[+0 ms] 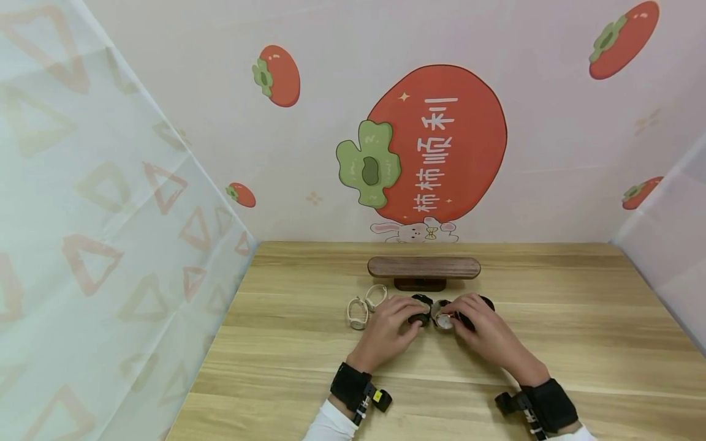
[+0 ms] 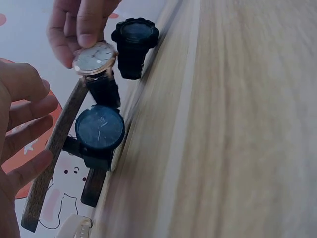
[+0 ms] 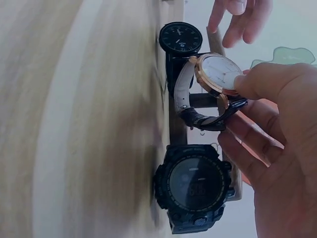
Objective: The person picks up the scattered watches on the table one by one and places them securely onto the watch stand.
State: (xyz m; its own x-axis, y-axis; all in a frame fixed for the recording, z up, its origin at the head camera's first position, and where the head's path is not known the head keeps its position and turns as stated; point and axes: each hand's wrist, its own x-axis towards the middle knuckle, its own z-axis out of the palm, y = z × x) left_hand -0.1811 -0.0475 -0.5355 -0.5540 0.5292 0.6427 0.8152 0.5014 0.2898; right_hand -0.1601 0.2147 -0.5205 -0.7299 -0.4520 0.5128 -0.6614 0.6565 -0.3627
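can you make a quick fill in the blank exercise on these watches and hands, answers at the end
1. The right hand holds a watch whose dial is ____.
2. In the head view, ____ watches with pale straps sit to the left of the left hand.
3. Beyond the watches, the long bar of the stand is dark ____ in colour.

Missing words: white; two; brown

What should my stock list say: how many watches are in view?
5: two pale watches left of the left hand; a round black watch beside that hand; a white-dialed watch in the right hand; a chunky black watch beside the right hand. More could be hidden.
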